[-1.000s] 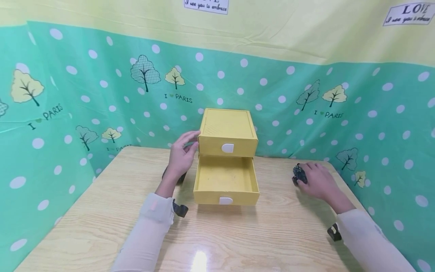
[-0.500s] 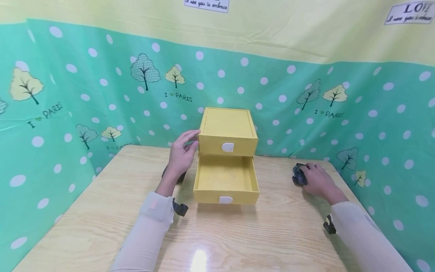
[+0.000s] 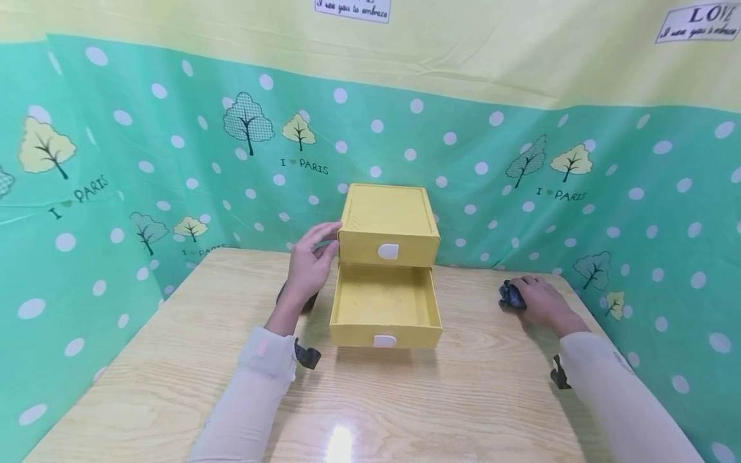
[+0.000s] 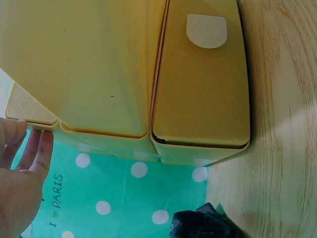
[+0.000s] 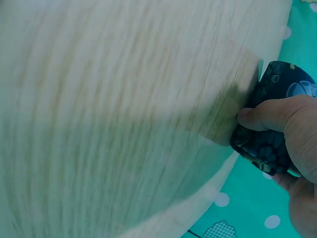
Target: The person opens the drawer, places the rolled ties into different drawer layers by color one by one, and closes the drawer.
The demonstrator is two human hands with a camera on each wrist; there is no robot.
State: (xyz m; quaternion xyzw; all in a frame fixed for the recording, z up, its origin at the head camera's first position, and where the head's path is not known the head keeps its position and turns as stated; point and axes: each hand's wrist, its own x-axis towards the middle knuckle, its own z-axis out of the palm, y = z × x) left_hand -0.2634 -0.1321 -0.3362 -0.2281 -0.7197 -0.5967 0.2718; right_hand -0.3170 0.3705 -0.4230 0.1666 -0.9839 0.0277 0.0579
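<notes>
A yellow drawer cabinet [image 3: 389,212] stands at the back middle of the table; its upper drawer front [image 3: 361,247] is closed. Below that, a pulled-out drawer [image 3: 384,302] shows a bare floor and a white tab handle. My left hand [image 3: 309,267] touches the upper left side of the cabinet with its fingertips, fingers loosely extended. At the far right, my right hand [image 3: 544,302] pinches a small dark bundle [image 5: 265,144] with a pale floral print. Thumb and fingers lie on its two sides, close over the table; its exact kind cannot be told.
A dark object [image 4: 203,223] sits left of the cabinet, partly hidden behind the left wrist in the head view. A closed lower drawer [image 4: 203,94] shows in the left wrist view. A green dotted curtain [image 3: 463,161] hangs around the wooden table [image 3: 451,399].
The right hand has shifted slightly and turned, and the dark bundle in it has tilted and looks lower and flatter. The left hand and the cabinet have stayed put.
</notes>
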